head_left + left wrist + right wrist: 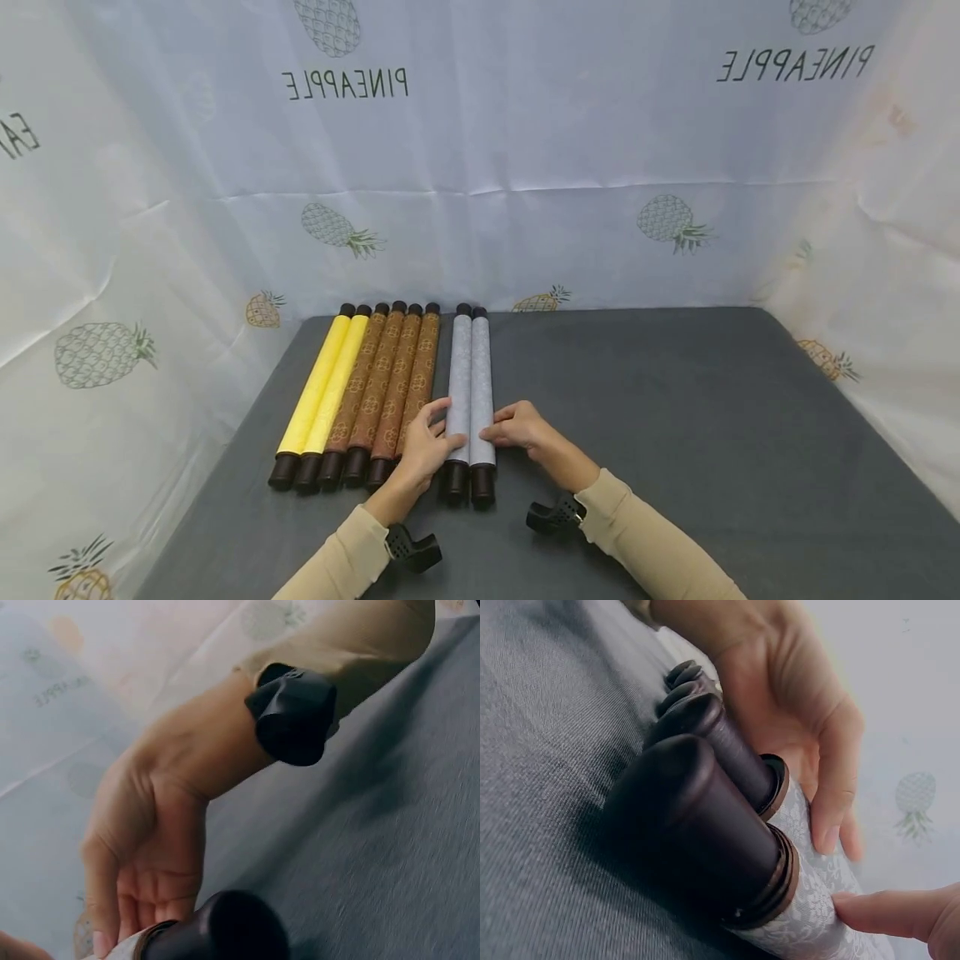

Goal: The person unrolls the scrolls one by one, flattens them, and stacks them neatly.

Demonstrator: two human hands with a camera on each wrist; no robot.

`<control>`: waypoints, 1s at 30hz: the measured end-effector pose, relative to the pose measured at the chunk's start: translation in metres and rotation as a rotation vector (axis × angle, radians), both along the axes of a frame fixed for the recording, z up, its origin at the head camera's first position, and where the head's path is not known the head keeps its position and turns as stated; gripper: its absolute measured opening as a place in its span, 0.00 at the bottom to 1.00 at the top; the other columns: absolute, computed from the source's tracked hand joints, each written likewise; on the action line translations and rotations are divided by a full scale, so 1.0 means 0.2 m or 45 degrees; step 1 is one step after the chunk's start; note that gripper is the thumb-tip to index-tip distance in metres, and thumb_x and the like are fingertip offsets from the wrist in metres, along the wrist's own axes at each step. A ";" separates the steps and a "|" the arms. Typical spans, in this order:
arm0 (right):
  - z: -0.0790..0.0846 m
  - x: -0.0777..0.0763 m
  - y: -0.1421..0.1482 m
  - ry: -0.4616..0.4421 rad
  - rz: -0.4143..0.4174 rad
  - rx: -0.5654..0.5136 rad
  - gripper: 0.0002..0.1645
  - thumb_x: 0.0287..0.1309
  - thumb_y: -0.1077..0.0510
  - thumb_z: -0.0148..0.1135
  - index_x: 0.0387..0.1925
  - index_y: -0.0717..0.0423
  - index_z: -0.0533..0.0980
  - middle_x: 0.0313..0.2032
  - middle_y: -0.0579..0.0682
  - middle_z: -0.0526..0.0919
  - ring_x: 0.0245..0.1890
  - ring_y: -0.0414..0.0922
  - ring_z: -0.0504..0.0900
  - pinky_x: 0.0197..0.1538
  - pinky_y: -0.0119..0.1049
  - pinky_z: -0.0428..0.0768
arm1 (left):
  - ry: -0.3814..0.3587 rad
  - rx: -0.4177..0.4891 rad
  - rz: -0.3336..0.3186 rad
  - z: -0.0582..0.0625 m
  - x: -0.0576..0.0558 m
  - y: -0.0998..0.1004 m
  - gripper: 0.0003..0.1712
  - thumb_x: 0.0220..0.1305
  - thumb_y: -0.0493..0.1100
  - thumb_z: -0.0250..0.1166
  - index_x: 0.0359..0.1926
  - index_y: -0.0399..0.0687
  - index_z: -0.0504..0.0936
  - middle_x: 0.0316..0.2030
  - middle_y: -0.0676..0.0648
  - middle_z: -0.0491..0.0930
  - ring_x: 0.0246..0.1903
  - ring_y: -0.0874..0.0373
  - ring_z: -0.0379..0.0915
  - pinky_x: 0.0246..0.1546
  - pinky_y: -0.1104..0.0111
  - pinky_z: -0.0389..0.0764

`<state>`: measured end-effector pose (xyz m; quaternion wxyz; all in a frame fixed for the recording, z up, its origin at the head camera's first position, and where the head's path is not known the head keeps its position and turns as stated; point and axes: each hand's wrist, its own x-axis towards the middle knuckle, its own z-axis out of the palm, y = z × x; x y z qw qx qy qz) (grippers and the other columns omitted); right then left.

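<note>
Two rolled scrolls in pale grey patterned cloth, with dark end knobs, lie side by side on the dark table. My left hand [425, 446] grips the left grey scroll [459, 375] near its front end, thumb on top and fingers around its left side. My right hand [525, 429] holds the right grey scroll [482, 375] at its right edge. In the right wrist view, one of the right hand's digits [900, 911] touches the cloth just behind the near dark knob [697, 832]. The left wrist view shows the left thumb [101, 907] beside a dark knob [232, 930].
Left of the grey pair, two yellow scrolls [322, 387] and several brown patterned scrolls [382, 375] lie in a row, with dark knobs at both ends. The dark grey tablecloth [675, 417] extends to the right. White pineapple-print curtains [480, 142] surround the table.
</note>
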<state>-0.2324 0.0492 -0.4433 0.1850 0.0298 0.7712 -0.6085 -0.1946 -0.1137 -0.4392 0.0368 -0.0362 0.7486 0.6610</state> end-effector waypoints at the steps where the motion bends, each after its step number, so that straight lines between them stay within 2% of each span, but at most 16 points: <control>1: 0.00 0.00 0.01 -0.004 0.001 -0.002 0.26 0.48 0.70 0.68 0.50 0.80 0.74 0.46 0.70 0.82 0.41 0.53 0.87 0.43 0.40 0.86 | 0.007 0.028 0.003 0.00 0.00 0.01 0.39 0.54 0.23 0.61 0.68 0.33 0.61 0.69 0.29 0.58 0.66 0.32 0.63 0.56 0.54 0.78; 4: 0.01 0.02 0.06 -0.017 -0.003 -0.016 0.28 0.49 0.71 0.67 0.52 0.81 0.72 0.48 0.71 0.80 0.43 0.54 0.87 0.45 0.41 0.85 | 0.017 0.088 0.017 0.00 0.00 0.05 0.41 0.53 0.23 0.62 0.69 0.30 0.60 0.68 0.27 0.59 0.66 0.32 0.63 0.58 0.56 0.77; 10: 0.04 0.04 0.19 -0.001 0.007 -0.002 0.30 0.50 0.70 0.67 0.54 0.82 0.69 0.49 0.72 0.78 0.44 0.55 0.86 0.46 0.41 0.85 | -0.009 0.172 -0.044 -0.01 0.00 0.14 0.43 0.54 0.24 0.62 0.70 0.23 0.53 0.69 0.24 0.55 0.70 0.33 0.54 0.68 0.49 0.63; 14: 0.05 0.06 0.28 0.027 0.012 0.047 0.30 0.50 0.70 0.67 0.53 0.82 0.70 0.47 0.71 0.79 0.41 0.52 0.86 0.45 0.41 0.85 | -0.014 0.212 -0.088 -0.05 0.01 0.22 0.42 0.55 0.25 0.63 0.69 0.23 0.55 0.69 0.23 0.57 0.69 0.34 0.56 0.67 0.52 0.67; 19: 0.05 0.08 0.39 0.055 0.036 0.090 0.29 0.49 0.70 0.67 0.52 0.83 0.70 0.42 0.67 0.80 0.35 0.43 0.82 0.43 0.39 0.85 | -0.023 0.281 -0.111 -0.09 0.02 0.31 0.42 0.55 0.25 0.64 0.69 0.23 0.56 0.68 0.23 0.58 0.69 0.34 0.58 0.65 0.55 0.70; 26: 0.05 0.08 0.53 0.085 0.028 0.128 0.29 0.48 0.68 0.68 0.50 0.82 0.71 0.38 0.61 0.81 0.34 0.40 0.81 0.41 0.37 0.85 | -0.027 0.335 -0.127 -0.11 0.01 0.45 0.42 0.54 0.24 0.64 0.68 0.23 0.56 0.68 0.23 0.59 0.68 0.34 0.59 0.65 0.55 0.71; 30: 0.05 0.08 0.60 0.087 0.033 0.132 0.30 0.49 0.68 0.67 0.51 0.83 0.70 0.39 0.63 0.81 0.34 0.39 0.81 0.41 0.35 0.85 | -0.023 0.360 -0.120 -0.12 -0.01 0.52 0.42 0.53 0.24 0.64 0.68 0.23 0.57 0.67 0.23 0.60 0.68 0.35 0.60 0.65 0.54 0.70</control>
